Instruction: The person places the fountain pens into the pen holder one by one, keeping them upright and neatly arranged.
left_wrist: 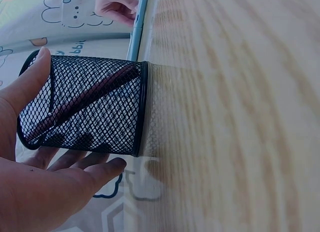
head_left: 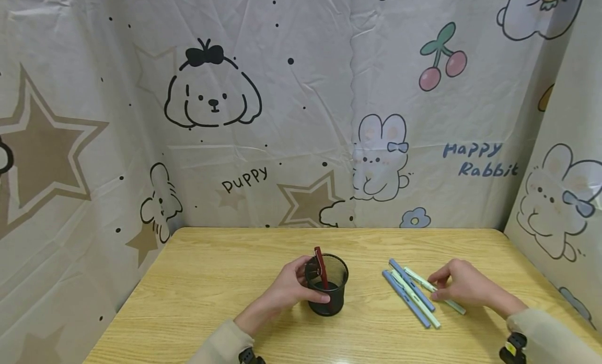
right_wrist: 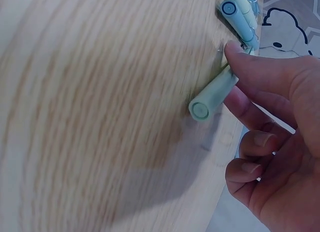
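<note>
A black mesh pen cup (head_left: 335,301) stands upright on the table, with one dark red pen (head_left: 320,264) leaning inside it. My left hand (head_left: 290,287) grips the cup from its left side, thumb across the near side and fingers behind. On the right, my right hand (head_left: 463,284) pinches a light green pen (right_wrist: 212,99) between thumb and index finger; its other fingers are curled in the right wrist view. Left of that hand lie two blue pens (head_left: 408,300) and another light green pen (head_left: 416,296), side by side and slanted.
The wooden table (head_left: 221,270) carries all of these things. Behind it and at both sides hangs a pale printed cloth (head_left: 282,118) with cartoon animals and stars, meeting the table's back edge. Each wrist wears a black strapped device (head_left: 512,348).
</note>
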`<move>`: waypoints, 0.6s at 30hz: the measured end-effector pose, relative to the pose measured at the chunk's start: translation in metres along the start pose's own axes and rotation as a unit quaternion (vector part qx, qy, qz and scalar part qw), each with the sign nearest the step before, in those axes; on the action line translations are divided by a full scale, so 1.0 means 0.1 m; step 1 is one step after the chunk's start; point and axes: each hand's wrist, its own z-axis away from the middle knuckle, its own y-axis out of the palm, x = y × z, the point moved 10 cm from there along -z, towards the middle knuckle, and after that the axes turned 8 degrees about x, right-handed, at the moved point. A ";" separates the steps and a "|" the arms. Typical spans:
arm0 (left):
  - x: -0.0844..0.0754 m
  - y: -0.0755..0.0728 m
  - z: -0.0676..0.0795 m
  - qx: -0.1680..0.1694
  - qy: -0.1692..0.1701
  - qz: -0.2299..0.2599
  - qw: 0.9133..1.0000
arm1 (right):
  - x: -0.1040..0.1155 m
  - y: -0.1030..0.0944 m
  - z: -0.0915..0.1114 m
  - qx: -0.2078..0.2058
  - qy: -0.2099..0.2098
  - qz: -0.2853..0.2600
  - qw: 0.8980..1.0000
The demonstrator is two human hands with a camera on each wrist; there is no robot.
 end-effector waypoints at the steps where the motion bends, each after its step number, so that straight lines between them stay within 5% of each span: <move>1: 0.00 0.00 0.00 0.001 0.000 0.000 1.000 | 0.00 0.00 -0.01 0.001 0.000 -0.001 1.000; 18: 0.01 0.00 -0.01 0.003 0.002 -0.004 1.000 | 0.03 0.00 0.00 0.000 -0.004 0.011 1.000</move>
